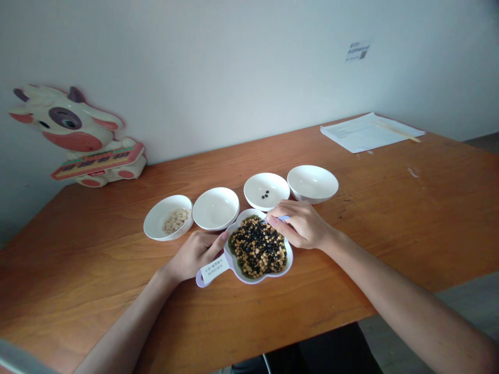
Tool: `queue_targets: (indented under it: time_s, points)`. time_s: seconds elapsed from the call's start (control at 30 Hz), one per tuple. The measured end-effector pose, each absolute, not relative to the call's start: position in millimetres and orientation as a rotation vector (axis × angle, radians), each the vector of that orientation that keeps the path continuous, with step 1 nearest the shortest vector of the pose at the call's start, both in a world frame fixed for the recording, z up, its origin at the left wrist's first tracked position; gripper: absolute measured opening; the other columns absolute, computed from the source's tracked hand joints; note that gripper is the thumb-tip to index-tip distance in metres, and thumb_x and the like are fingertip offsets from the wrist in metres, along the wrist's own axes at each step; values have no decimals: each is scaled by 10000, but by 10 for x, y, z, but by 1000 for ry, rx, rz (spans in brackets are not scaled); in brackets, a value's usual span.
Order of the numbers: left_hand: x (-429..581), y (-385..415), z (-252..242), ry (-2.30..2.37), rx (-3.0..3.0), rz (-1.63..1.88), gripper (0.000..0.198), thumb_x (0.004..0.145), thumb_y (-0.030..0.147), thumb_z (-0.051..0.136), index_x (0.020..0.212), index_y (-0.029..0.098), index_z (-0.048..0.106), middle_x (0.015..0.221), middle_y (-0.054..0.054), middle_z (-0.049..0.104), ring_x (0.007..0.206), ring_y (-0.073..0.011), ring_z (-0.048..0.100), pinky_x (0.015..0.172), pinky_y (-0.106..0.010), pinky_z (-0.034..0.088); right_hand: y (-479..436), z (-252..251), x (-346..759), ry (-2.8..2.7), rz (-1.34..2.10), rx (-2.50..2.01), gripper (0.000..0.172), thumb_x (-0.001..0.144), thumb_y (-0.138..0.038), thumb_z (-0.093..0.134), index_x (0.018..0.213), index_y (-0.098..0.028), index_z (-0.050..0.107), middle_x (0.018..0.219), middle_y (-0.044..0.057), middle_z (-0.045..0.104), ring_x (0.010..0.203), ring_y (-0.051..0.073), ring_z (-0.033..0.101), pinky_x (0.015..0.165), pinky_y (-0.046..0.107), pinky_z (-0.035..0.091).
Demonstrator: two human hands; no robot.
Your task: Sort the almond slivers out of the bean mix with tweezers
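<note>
Now, table: long orange-brown wooden table (78,270) against a pale plaster wall (234,67) w/ a small printed notice (357,51).
Left of table: cream-and-pink cartoon cow cutout (66,122) leaning on wall.
Far right: white paper sheets (362,132), long thin wooden stick (395,131) lying on top.
Bowls: 4 round white ceramic bowls in a row behind the dish. L to R: 1st holds pale peeled nut pieces (176,221), 2nd shows nothing inside, 3rd holds 3 small black beans (265,194), 4th shows nothing inside.
Dish: white flower-shaped plastic dish (289,262), centre front, between both hands, w/ a labelled handle (212,270) pointing toward L hand.
Contents: heaped mix of round yellow beans and black beans (257,248), green bits showing at the edge.
L hand (197,254): fingers together, loosely curved, resting by handle and dish rim, pinching nothing.
R hand (300,224): thumb and fingers pinching a small blue plastic tweezer-like tool (283,218), its tip at the mix, hand above the dish.
</note>
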State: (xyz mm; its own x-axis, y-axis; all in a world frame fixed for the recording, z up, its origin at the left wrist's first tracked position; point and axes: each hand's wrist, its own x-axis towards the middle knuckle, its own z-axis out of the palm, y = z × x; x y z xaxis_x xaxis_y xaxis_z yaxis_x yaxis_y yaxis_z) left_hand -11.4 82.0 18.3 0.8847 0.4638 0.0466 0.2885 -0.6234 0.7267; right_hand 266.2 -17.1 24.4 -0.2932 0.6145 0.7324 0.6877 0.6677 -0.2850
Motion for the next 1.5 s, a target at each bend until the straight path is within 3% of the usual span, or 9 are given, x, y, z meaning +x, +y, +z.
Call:
queue_targets:
  time_s: [0.7,0.9,1.13,1.5]
  points:
    - [-116,815,185,565,2281,270,579,1090,403,318,588,148,451,528,14,490,480,-72,394,474,-199,344,-175,207,2652,-1913,-99,-1111,188,1018,-223,488,897,-189,627,740,35,711,658,162,662,601,309,502]
    - [-119,815,184,579,2280,256,568,1090,403,318,595,151,436,546,14,495,495,-72,399,491,-202,354,-234,246,2642,-1703,-150,-1087,175,996,-164,481,964,-200,649,838,43,751,755,168,714,686,307,554]
    - [-121,822,177,568,2291,275,566,1088,399,323,590,155,438,550,11,495,497,-77,396,501,-213,369,-205,251,2667,-1531,-222,-1217,189,1023,-230,459,1016,-207,647,829,52,747,752,187,714,714,329,572]
    - [-114,816,190,603,2276,245,568,1084,434,317,593,159,397,548,14,481,502,-76,396,499,-214,348,-204,225,2643,-1458,-71,-1258,159,1029,-264,476,1051,-201,620,803,35,701,629,144,636,594,280,501]
